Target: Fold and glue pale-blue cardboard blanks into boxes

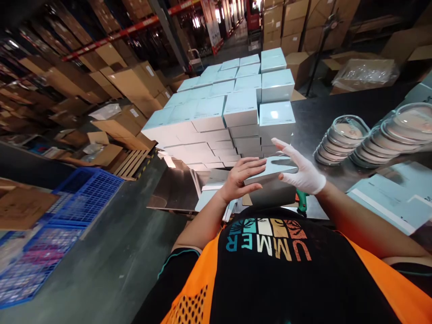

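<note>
A small light-blue box with white sides (275, 165) is between my two hands, just in front of a big stack of similar boxes (209, 110). My bare left hand (242, 177) grips its left end, fingers laid along the top and edge. On my right hand (300, 170) is a white glove with bare fingertips showing; its thumb and fingers span the box's right end. Close below the right wrist lies a green-handled object (302, 201), partly hidden. Flat light-blue cartons (205, 198) lie under and beside my left forearm.
Stacks of clear round containers (342, 139) stand on the dark table (310, 112) at the right. Flattened light-blue cartons (394, 198) lie nearer me. Blue crates (84, 193), a wooden pallet (132, 163) and brown cartons (138, 85) occupy the floor at left.
</note>
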Demonstrator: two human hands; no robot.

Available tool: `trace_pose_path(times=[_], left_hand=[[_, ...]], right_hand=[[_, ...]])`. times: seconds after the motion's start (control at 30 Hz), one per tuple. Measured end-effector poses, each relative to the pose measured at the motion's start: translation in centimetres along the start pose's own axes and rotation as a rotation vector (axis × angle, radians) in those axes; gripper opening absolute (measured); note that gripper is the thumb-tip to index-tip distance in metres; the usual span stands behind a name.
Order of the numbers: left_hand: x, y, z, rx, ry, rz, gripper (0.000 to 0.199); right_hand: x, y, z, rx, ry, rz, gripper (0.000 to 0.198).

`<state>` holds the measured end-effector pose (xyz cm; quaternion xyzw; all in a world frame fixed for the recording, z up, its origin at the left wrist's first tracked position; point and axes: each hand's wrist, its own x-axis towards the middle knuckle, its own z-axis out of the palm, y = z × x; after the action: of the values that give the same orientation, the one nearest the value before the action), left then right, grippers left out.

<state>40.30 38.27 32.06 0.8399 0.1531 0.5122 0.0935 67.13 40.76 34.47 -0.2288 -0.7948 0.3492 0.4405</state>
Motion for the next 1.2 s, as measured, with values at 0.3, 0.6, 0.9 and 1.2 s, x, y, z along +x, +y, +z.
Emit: trace_pose_path(times=[0.3, 0.6, 0.9, 1.2], left_hand=[[-0.7, 0.8, -0.3, 0.057, 0.004, -0.005, 0.051], [-1.6, 0.9, -1.0, 0.054, 0.083, -0.135, 0.034], [-3.6, -0.5, -1.2, 0.202, 0.921, -0.614, 0.053], [-9.2, 0.5, 6.2, -0.142, 0.844, -0.998, 0.084]], right_hand=[[0.9, 0.0, 0.4, -0.059, -0.073, -0.153, 0.024], [3.4, -0.3, 0.0, -0.117, -0.275, -0.199, 0.023], [1.4, 5.5, 1.9, 0.4, -0.096, 0.352, 0.137], [1.4, 2.9, 4.6, 0.201, 0.128, 0.565, 0.114]])
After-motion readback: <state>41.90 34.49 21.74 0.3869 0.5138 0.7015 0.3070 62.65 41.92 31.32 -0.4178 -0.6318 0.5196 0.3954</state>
